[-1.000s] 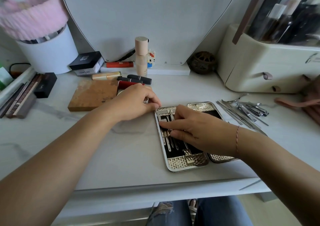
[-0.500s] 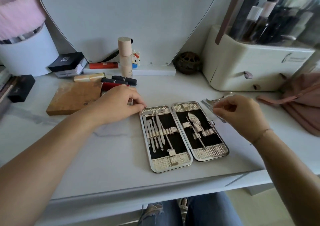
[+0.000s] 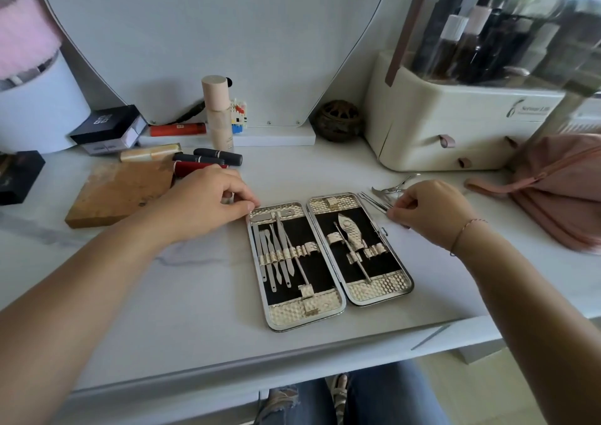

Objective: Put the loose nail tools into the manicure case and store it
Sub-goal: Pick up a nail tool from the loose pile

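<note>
The manicure case (image 3: 379,293) lies open and flat on the white table, gold-textured with black lining. Several metal tools sit under the straps in its left half (image 3: 283,255); a nipper and a thin pick sit in the right half. My left hand (image 3: 208,200) rests on the case's top left corner, fingertips touching the rim. Just right of the case, my right hand (image 3: 426,210) has its fingers pinched on a thin tool from the pile of loose nail tools (image 3: 387,193), most of which it hides.
A wooden block (image 3: 120,190), lipsticks (image 3: 208,161), a bottle (image 3: 218,112) and boxes stand at the back left. A cream organiser with drawers (image 3: 455,125) stands at the back right, a pink pouch (image 3: 559,187) beside it. The table's front edge runs close below the case.
My right hand left the case's left half and moved right to the loose tools, where its fingers closed on one. The left hand stayed on the case's corner. The camera swung right.
</note>
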